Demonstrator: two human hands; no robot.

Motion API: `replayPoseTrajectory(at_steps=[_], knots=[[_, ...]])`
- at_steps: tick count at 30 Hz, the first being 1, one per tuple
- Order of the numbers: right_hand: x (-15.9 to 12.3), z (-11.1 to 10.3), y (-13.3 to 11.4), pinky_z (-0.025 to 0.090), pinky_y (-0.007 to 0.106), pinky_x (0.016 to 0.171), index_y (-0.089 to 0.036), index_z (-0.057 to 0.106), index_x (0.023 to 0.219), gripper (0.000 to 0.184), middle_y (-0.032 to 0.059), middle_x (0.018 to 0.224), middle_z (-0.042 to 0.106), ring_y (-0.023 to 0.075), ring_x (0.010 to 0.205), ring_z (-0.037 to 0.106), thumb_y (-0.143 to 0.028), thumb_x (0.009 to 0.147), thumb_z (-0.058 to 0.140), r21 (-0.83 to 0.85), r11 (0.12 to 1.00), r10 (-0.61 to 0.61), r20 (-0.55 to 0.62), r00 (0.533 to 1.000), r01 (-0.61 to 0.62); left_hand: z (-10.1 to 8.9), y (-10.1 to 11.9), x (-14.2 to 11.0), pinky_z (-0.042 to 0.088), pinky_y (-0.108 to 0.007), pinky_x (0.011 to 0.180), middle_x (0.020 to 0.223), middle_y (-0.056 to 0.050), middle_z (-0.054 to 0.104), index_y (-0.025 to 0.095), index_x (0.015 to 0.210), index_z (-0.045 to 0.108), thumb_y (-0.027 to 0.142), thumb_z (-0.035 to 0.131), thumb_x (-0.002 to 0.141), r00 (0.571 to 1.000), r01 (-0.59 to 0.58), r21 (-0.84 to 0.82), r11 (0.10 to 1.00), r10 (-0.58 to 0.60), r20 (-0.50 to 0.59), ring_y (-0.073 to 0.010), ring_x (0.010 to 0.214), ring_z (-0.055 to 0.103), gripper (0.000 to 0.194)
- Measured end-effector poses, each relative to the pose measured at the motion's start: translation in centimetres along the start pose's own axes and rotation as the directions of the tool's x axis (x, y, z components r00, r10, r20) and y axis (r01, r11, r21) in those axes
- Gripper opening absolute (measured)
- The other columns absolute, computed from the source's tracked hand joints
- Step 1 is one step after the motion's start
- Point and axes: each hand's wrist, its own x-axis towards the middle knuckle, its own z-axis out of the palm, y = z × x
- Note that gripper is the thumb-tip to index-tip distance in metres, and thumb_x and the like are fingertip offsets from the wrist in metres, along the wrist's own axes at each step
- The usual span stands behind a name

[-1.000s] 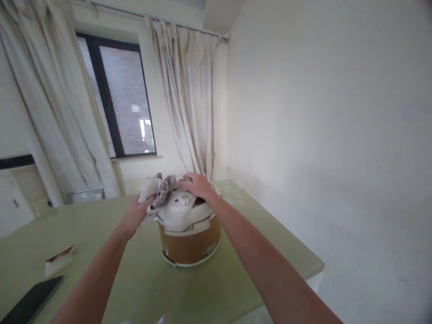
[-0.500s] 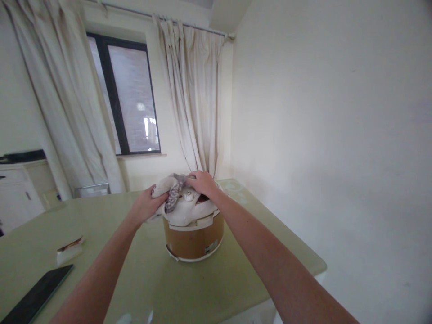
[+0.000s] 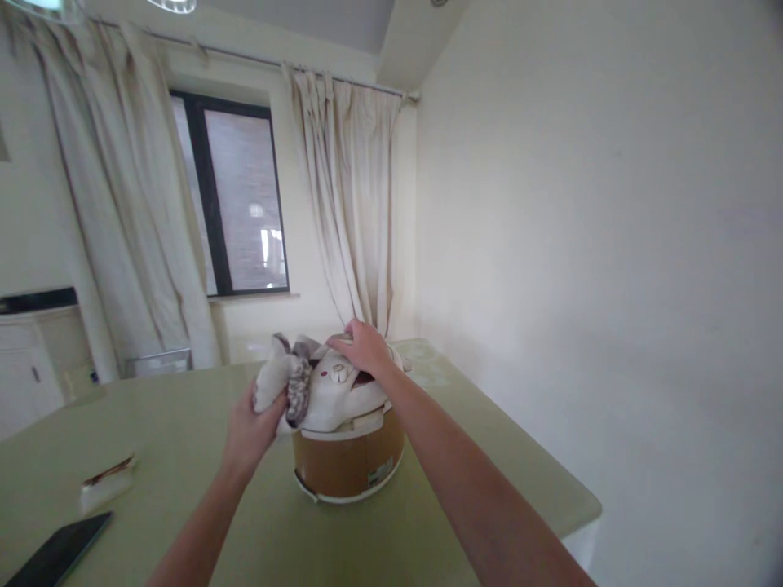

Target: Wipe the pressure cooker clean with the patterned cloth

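A rice cooker (image 3: 348,465) with a tan body and a white lid stands upright on the pale green table. My left hand (image 3: 252,428) is closed around a bunched grey-and-white cloth (image 3: 278,379), which sits against the left side of the lid. On top of the lid, my right hand (image 3: 364,350) has its fingers curled at the handle, though the fingertips are partly hidden. Between the two hands a round white knob (image 3: 338,373) and a small red spot show on the lid.
On the left of the green table (image 3: 183,416) lie a dark flat tablet-like object (image 3: 58,550) and a small clear-and-brown packet (image 3: 107,481). A white wall (image 3: 581,244) runs along the right side. Curtains (image 3: 348,187) and a window stand behind; a white cabinet (image 3: 30,367) is at far left.
My left hand has drawn the cloth leftward and down along the lid, away from my right hand. My right hand stays on top of the lid. The camera has tilted up slightly.
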Motion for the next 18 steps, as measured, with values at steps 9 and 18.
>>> replayPoseTrajectory(at_steps=[9, 18], knots=[[1.4, 0.3, 2.2, 0.043, 0.03, 0.075, -0.018, 0.075, 0.071, 0.052, 0.0005, 0.067, 0.064, 0.0181, 0.074, 0.06, -0.057, 0.099, 0.054, 0.424, 0.901, 0.111, -0.026, 0.993, -0.09, 0.8, 5.3, -0.6, 0.055, -0.035, 0.086, 0.116, -0.01, 0.079, 0.022, 0.125, 0.067, 0.052, 0.06, 0.084, 0.938, -0.321, 0.282, 0.904, 0.263, 0.226, -0.0301, 0.104, 0.074, 0.051], [1.6, 0.7, 2.9, 0.043, 0.029, 0.073, -0.019, 0.071, 0.069, 0.049, -0.0005, 0.067, 0.062, 0.0176, 0.071, 0.057, -0.058, 0.094, 0.054, 0.502, 0.862, 0.151, -0.108, 0.983, -0.077, 1.7, 8.8, 5.1, 0.054, -0.033, 0.082, 0.104, -0.007, 0.082, 0.021, 0.109, 0.077, 0.068, 0.057, 0.085, 0.845, -0.351, 0.254, 0.901, 0.188, 0.501, -0.0313, 0.099, 0.075, 0.056]])
